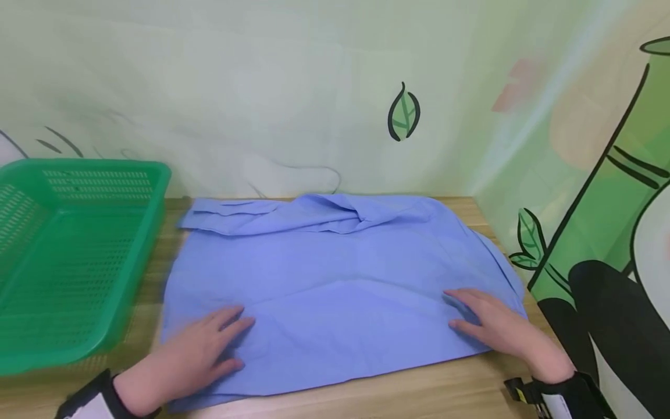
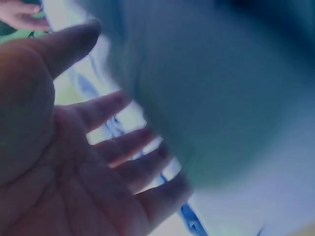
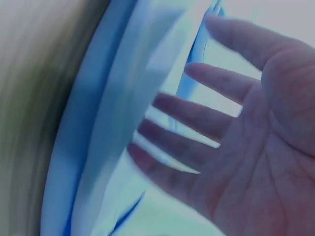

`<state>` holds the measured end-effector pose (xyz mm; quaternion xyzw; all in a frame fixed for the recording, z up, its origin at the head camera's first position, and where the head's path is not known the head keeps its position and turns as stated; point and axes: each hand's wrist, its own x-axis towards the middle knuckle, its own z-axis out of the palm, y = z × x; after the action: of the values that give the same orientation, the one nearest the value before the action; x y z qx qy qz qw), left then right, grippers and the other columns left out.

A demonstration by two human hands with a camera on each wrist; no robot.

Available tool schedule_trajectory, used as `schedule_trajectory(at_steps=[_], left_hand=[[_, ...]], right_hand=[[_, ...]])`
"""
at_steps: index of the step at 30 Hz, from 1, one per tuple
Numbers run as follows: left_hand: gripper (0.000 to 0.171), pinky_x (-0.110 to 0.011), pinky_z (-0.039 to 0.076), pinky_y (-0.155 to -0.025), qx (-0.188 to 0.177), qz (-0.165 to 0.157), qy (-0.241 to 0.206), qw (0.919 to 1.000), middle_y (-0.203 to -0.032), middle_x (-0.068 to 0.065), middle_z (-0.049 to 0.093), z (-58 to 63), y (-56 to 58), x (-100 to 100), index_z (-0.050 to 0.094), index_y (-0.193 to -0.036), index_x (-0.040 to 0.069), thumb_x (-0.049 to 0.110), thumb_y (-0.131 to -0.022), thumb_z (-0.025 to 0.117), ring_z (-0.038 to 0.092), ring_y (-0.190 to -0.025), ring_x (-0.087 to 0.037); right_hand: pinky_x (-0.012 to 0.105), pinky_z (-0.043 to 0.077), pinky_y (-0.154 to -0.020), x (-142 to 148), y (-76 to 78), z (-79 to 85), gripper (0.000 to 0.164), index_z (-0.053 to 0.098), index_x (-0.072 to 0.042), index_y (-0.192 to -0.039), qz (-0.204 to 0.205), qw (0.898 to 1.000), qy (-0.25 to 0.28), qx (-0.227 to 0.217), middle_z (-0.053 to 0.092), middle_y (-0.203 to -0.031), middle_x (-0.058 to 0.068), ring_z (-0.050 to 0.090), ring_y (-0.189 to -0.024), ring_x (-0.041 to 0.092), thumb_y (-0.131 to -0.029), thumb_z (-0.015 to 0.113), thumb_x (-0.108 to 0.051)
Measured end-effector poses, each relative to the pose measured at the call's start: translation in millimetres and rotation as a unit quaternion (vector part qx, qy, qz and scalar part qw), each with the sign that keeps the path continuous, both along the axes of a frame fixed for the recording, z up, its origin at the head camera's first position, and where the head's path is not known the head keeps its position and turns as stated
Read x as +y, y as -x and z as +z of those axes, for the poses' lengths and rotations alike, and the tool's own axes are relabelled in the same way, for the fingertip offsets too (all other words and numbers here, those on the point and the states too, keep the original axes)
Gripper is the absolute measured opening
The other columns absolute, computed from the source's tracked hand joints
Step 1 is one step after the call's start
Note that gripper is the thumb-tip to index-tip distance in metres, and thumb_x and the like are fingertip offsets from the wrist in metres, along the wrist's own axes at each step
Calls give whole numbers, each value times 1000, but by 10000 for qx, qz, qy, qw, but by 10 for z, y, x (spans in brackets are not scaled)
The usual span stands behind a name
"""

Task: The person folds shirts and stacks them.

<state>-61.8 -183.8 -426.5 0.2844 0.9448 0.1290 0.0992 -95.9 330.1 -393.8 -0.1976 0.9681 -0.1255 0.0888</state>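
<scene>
A blue cloth garment lies spread on the wooden table, its far part bunched into folds; what kind of garment it is I cannot tell. My left hand is over its near left part, fingers spread and pointing inward. Over the near right part is my right hand, its fingers loosely extended. In the left wrist view the palm and straight fingers of the left hand face the cloth. The right wrist view shows the right hand with fingers apart, beside the cloth's edge. Neither hand grips anything.
A green plastic basket with mesh sides stands at the left of the table. A pale wall with painted leaves rises directly behind the cloth, and another wall bounds the right side.
</scene>
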Motion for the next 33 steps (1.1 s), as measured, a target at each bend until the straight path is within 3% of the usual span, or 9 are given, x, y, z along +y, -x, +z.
schedule_trajectory(at_steps=[3,8,13,16,21,26,30,33], left_hand=[[72,-66,39,-108,-679,122,85,9976,-156,-24,38,-44,-58,32,45,-150,11,45,-91,69,39,-140,-51],[80,-71,31,-110,-953,169,13,9953,-162,-23,27,-75,-117,-17,37,-155,14,52,-90,66,26,-144,-57],[92,-74,29,-110,-1408,69,-29,9900,-167,-17,16,-57,-82,-117,28,-159,21,66,-86,62,17,-149,-54],[97,-72,26,-113,-1364,-105,32,9906,-168,-16,13,-70,-80,-160,25,-160,20,73,-84,58,15,-150,-52],[94,-76,19,-113,-890,-181,165,9957,-168,-14,15,-140,-151,-203,24,-160,23,77,-87,49,16,-152,-47],[90,-77,22,-110,-460,-222,59,9987,-168,-11,18,-230,-208,-256,23,-160,26,76,-89,47,20,-151,-45],[90,-78,23,-107,-493,-368,-43,9981,-169,-10,15,-266,-211,-292,19,-161,28,75,-89,47,18,-152,-44],[91,-79,22,-108,-914,-335,-105,9952,-169,-10,14,-241,-198,-299,19,-160,30,77,-88,47,15,-154,-42]], right_hand=[[65,41,-106,-123,1,-49,66,50,-3,-144,-42,9991,-18,-427,48,-145,31,46,-133,53,-93,68,-39],[71,34,-108,-159,-13,-152,76,43,-1,-149,-216,9968,-121,-761,30,-153,39,26,-140,62,-92,67,-45],[77,30,-106,-148,-57,-215,79,36,-3,-153,-365,9948,-241,-925,21,-160,34,16,-145,61,-94,62,-49],[81,27,-103,-139,-117,-260,79,31,-7,-156,-503,9936,-361,-949,17,-163,29,13,-147,57,-96,57,-53],[84,20,-102,-67,-246,-366,78,29,-10,-158,-617,9942,-403,-785,15,-165,25,12,-150,52,-98,53,-54],[87,19,-100,-20,-360,-334,82,27,-12,-159,-703,9905,-433,-1102,13,-167,21,11,-151,51,-96,53,-58],[85,26,-98,20,-400,-253,88,29,-6,-157,-394,9903,-346,-1287,16,-164,27,14,-147,56,-92,62,-54],[77,31,-104,60,-409,-198,91,31,-1,-155,-72,9913,-229,-1293,19,-161,31,19,-144,57,-87,72,-45]])
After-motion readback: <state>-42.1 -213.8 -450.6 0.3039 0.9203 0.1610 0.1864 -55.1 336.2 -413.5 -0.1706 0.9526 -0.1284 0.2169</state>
